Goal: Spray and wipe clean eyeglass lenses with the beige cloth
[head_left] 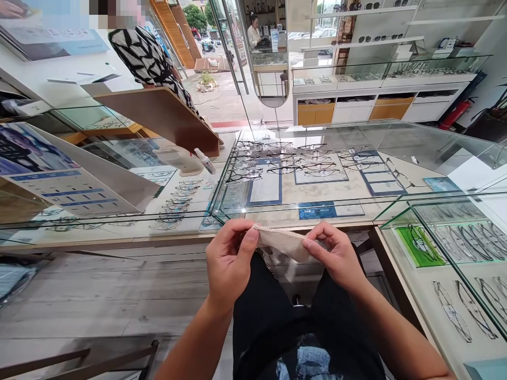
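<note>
Between my hands a small beige cloth [285, 244] with a zigzag-cut edge is stretched, above my lap and just in front of the counter edge. My left hand [231, 258] pinches one corner between thumb and forefinger. The opposite corner sits in the closed thumb and fingers of my right hand [335, 255]. Beyond the cloth, several pairs of eyeglasses [283, 163] stand in rows on the glass display case [263, 211]. A small white spray bottle [205, 161] lies tilted to their left.
A desk calendar [71, 179] stands at the left, near a brown board [166, 113]. More eyeglasses [451, 311] lie in the glass case at the right. A person in a patterned top [138, 58] stands behind the board. A fire extinguisher [455, 113] is at the far right.
</note>
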### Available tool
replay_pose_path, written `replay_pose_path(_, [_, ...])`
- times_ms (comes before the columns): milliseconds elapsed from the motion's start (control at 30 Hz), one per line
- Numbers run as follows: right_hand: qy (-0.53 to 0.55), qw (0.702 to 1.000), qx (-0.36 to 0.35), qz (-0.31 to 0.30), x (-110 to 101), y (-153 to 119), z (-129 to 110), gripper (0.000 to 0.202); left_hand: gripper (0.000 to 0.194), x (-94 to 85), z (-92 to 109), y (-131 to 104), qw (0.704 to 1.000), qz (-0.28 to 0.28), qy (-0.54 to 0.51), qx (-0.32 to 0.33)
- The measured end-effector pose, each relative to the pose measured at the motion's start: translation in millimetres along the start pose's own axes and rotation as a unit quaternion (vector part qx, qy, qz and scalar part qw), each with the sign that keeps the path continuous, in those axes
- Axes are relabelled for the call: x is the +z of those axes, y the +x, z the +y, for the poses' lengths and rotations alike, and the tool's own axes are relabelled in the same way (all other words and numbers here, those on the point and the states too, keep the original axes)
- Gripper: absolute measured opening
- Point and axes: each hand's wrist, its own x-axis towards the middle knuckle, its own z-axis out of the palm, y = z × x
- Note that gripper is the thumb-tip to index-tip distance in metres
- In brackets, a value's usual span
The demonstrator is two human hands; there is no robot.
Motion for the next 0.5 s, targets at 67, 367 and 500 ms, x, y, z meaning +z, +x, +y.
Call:
replay_pose_path(67, [0.007,1.000,0.005,0.010,0.6,-1.1,1.3,0.026,0.019,0.6,-1.5,-3.2,1.000,0.008,0.004,0.004])
replay_pose_path(367, [-0.026,0.999,-0.025,0.017,-0.6,-4.2,-3.4,0.022,0.024,3.4,-14.8,-7.1,0.997,0.060,0.055,0.016])
replay_pose_path(500, [-0.034,0.999,-0.033,0.026,-1.7,-6.3,-3.7,0.020,0.031,4.0,-22.9,-6.1,0.994,0.077,0.080,0.005])
